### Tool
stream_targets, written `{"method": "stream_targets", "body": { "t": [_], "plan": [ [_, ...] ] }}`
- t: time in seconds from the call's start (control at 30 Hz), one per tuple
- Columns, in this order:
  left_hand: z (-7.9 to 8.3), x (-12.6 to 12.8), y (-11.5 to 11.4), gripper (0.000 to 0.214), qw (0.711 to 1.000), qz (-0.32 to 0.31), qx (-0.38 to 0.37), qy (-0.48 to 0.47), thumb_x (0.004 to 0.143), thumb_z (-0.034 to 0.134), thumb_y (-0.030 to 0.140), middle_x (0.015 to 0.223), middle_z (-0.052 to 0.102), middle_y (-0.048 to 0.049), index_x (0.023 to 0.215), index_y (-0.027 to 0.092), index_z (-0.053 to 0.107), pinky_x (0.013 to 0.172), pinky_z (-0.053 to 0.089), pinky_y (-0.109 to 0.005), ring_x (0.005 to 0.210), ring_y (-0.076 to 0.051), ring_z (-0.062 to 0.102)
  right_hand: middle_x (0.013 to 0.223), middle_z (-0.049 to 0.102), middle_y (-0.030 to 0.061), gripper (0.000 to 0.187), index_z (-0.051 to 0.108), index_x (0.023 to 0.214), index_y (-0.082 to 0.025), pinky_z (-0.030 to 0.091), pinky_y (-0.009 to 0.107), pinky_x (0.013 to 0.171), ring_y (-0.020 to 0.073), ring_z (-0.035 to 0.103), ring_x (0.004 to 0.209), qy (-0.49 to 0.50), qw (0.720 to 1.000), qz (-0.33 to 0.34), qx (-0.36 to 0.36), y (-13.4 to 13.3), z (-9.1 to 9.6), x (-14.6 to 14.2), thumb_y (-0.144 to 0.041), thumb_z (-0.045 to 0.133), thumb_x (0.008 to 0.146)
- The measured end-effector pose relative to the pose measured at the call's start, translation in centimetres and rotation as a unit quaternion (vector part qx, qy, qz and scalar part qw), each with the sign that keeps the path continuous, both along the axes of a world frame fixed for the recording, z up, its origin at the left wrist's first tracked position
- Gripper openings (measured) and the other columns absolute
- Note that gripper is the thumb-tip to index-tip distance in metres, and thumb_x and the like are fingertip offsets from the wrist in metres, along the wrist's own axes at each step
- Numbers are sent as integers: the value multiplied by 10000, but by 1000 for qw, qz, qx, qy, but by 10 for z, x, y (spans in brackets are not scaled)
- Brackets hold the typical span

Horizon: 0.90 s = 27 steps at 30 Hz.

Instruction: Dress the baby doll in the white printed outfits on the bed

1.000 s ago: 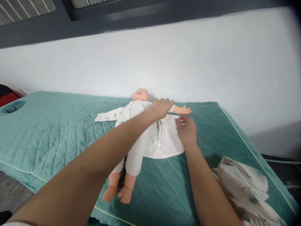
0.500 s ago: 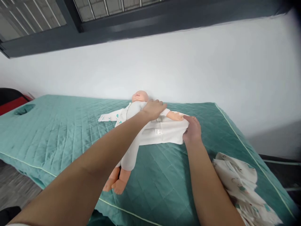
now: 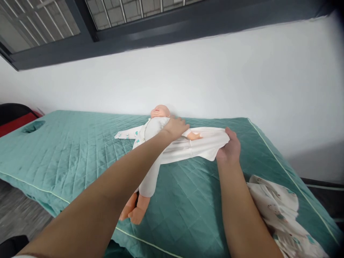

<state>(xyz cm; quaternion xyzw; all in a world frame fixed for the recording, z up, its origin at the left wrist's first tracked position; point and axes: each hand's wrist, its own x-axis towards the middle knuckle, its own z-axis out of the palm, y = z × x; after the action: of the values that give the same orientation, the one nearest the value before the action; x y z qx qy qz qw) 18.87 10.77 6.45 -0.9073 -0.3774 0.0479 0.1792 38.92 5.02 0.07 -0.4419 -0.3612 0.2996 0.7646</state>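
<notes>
A baby doll [image 3: 152, 157] lies on its back on a teal quilted bed [image 3: 67, 150], head toward the white wall, bare feet toward me. It wears white leggings and an open white garment [image 3: 199, 145]. My left hand [image 3: 176, 128] rests closed on the doll's chest and shoulder, holding it down. My right hand [image 3: 229, 148] grips the garment's loose right flap and holds it lifted and pulled out to the right, over the doll's bare arm. The printed left sleeve lies flat on the bed beside the doll.
A crumpled printed cloth [image 3: 279, 211] lies on the bed at the lower right by my forearm. A face hole [image 3: 33, 126] is in the bed at the far left. The white wall [image 3: 215, 79] runs behind, with a barred window above.
My right hand has taken hold of the garment's flap and drawn it up and to the right. The doll has turned slightly, its feet shifting left. My left hand stays on the chest.
</notes>
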Motion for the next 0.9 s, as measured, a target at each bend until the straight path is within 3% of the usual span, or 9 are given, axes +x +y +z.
{"method": "stream_targets", "body": {
  "t": [0.13, 0.27, 0.5, 0.77, 0.9],
  "plan": [
    [-4, 6, -2, 327, 1000, 16, -7, 17, 936, 518, 155, 1247, 661, -179, 1229, 178, 661, 940, 400, -483, 1145, -326, 588, 614, 265, -73, 556, 226, 630, -239, 552, 287, 629, 98, 422, 538, 129, 991, 33, 17, -11, 11, -9, -407, 751, 697],
    [-8, 7, -2, 330, 999, 24, -14, 17, 919, 551, 163, 1247, 664, -169, 1228, 178, 665, 951, 393, -474, 1144, -322, 581, 654, 353, -66, 503, 292, 634, -234, 558, 285, 681, 102, 465, 605, 182, 979, 83, 44, -21, 22, -19, -339, 780, 698],
    [-14, -1, -7, 331, 999, 6, 19, 26, 913, 530, 152, 1221, 671, -166, 1207, 187, 677, 963, 381, -504, 1107, -323, 570, 751, 484, -30, 439, 351, 674, -258, 574, 397, 852, 165, 575, 757, 148, 984, 81, 51, -25, 24, -21, -421, 752, 745],
    [-13, -7, -21, 367, 999, -3, 47, 21, 969, 403, 140, 1210, 680, -174, 1179, 166, 702, 982, 370, -536, 1115, -333, 562, 823, 524, -22, 472, 344, 717, -265, 563, 437, 890, 180, 596, 795, 131, 988, 76, 37, -27, 32, -23, -493, 757, 698],
    [-17, 1, -17, 342, 999, 30, 28, -6, 979, 441, 189, 1230, 666, -174, 1223, 172, 679, 996, 378, -525, 1139, -323, 561, 882, 562, -19, 425, 351, 760, -279, 561, 445, 857, 214, 628, 872, 129, 981, 144, 21, -34, 34, -40, -517, 703, 753]
  ]
}}
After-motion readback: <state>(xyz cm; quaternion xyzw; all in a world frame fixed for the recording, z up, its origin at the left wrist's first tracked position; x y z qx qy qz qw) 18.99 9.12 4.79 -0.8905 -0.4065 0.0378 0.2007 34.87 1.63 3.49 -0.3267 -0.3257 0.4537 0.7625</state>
